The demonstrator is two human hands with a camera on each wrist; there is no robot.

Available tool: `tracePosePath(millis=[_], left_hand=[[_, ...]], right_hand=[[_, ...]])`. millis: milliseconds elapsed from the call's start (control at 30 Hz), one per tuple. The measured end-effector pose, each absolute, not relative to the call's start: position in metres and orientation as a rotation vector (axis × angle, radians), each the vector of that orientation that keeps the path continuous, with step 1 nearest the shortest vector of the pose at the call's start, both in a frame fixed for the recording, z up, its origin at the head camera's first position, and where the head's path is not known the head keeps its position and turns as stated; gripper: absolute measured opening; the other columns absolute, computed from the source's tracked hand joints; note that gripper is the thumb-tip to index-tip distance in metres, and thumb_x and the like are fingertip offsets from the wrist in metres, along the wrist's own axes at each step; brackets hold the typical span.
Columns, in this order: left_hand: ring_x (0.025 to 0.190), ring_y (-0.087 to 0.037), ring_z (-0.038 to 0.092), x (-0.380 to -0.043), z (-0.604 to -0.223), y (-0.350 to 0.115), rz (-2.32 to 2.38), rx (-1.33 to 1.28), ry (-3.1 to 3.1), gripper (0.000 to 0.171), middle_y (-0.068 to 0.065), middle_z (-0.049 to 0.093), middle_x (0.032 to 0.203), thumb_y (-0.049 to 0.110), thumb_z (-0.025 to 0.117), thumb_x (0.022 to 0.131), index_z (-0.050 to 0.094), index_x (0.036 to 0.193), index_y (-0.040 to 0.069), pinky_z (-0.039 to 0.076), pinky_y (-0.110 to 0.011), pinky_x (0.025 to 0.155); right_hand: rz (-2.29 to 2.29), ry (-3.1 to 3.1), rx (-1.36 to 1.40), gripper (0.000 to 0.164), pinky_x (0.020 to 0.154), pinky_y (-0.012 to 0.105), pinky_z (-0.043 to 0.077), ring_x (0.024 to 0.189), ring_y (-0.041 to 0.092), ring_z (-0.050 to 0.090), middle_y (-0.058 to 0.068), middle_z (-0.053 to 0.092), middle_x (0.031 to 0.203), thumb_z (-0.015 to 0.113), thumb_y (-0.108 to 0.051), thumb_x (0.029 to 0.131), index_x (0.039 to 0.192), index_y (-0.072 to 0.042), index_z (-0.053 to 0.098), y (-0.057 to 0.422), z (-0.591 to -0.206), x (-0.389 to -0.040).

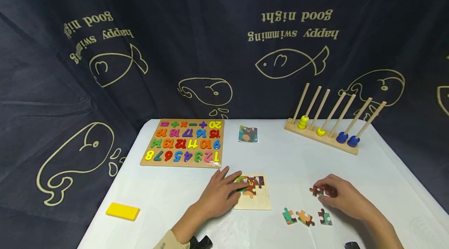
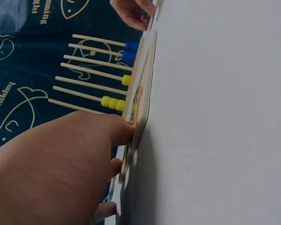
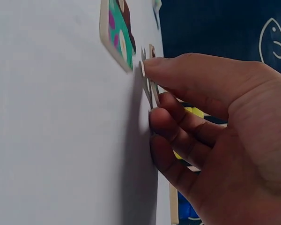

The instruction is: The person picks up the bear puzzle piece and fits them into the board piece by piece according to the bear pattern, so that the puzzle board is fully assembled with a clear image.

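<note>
My left hand (image 1: pixel 219 194) rests with spread fingers on the left side of a square wooden puzzle board (image 1: pixel 264 198), one fingertip over the partly assembled bear picture (image 1: pixel 251 186). In the left wrist view, the thumb (image 2: pixel 119 130) lies against the board's edge. To the right, my right hand (image 1: pixel 345 197) pinches a brown puzzle piece (image 1: pixel 315 191) between thumb and fingers, close over the table. Three loose puzzle pieces lie just left of and below that hand: a green one (image 1: pixel 289 216), an orange-brown one (image 1: pixel 305 218) and a dark brown and green one (image 1: pixel 325 217).
A number board (image 1: pixel 142 161) lies at the back left and a small bear picture card (image 1: pixel 248 134) at the back middle. At the back right stands a wooden peg rack (image 1: pixel 336 142) with yellow and blue beads. A yellow block (image 1: pixel 123 211) is at the left.
</note>
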State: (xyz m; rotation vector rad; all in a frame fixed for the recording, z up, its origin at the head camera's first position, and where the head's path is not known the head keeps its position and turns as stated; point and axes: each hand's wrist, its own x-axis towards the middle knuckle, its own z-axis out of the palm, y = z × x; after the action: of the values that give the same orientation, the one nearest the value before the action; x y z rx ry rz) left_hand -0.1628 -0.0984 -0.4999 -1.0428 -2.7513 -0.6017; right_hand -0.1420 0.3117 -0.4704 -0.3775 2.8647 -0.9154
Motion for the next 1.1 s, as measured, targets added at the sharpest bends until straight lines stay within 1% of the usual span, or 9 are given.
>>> tracePosePath(millis=[267, 467, 700, 900, 1100], left_hand=[[0.138, -0.039, 0.028, -0.163, -0.500, -0.099, -0.575, -1.040, -2.764, 0.034, 0.002, 0.042, 0.147, 0.033, 0.052, 0.097, 0.061, 0.130, 0.037, 0.021, -0.061, 0.108], [0.138, -0.038, 0.027, -0.163, -0.500, -0.099, -0.577, -1.040, -2.766, 0.034, 0.002, 0.043, 0.147, 0.034, 0.052, 0.098, 0.060, 0.131, 0.037, 0.021, -0.061, 0.108], [0.137, -0.037, 0.030, -0.163, -0.499, -0.098, -0.577, -1.018, -2.757, 0.034, 0.002, 0.046, 0.143, 0.034, 0.055, 0.095, 0.062, 0.128, 0.037, 0.021, -0.060, 0.108], [0.136, -0.037, 0.031, -0.163, -0.500, -0.098, -0.580, -1.011, -2.763, 0.034, 0.001, 0.048, 0.142, 0.033, 0.056, 0.094, 0.063, 0.127, 0.037, 0.020, -0.060, 0.109], [0.137, -0.037, 0.029, -0.163, -0.500, -0.097, -0.583, -1.012, -2.777, 0.034, 0.001, 0.047, 0.143, 0.033, 0.055, 0.094, 0.063, 0.127, 0.037, 0.019, -0.060, 0.109]], right_hand=[[-0.945, 2.834, -0.415, 0.031, 0.062, 0.023, 0.045, 0.077, 0.012, 0.050, -0.004, 0.055, 0.089, 0.079, -0.019, 0.078, 0.107, -0.015, 0.068, 0.295, -0.470, -0.152], [-0.936, 2.820, -0.431, 0.030, 0.062, 0.023, 0.045, 0.077, 0.012, 0.051, -0.006, 0.055, 0.091, 0.079, -0.020, 0.079, 0.107, -0.017, 0.069, 0.276, -0.469, -0.158], [-0.993, 2.766, -0.634, 0.027, 0.064, 0.024, 0.046, 0.078, 0.012, 0.051, -0.006, 0.056, 0.094, 0.077, -0.019, 0.082, 0.108, -0.016, 0.069, 0.254, -0.470, -0.162], [-1.018, 2.725, -0.709, 0.027, 0.068, 0.025, 0.049, 0.081, 0.011, 0.053, -0.006, 0.057, 0.096, 0.077, -0.021, 0.082, 0.108, -0.018, 0.069, 0.233, -0.471, -0.167], [-0.969, 2.719, -0.794, 0.029, 0.067, 0.024, 0.048, 0.079, 0.011, 0.053, -0.008, 0.058, 0.095, 0.078, -0.019, 0.081, 0.109, -0.018, 0.070, 0.210, -0.470, -0.173]])
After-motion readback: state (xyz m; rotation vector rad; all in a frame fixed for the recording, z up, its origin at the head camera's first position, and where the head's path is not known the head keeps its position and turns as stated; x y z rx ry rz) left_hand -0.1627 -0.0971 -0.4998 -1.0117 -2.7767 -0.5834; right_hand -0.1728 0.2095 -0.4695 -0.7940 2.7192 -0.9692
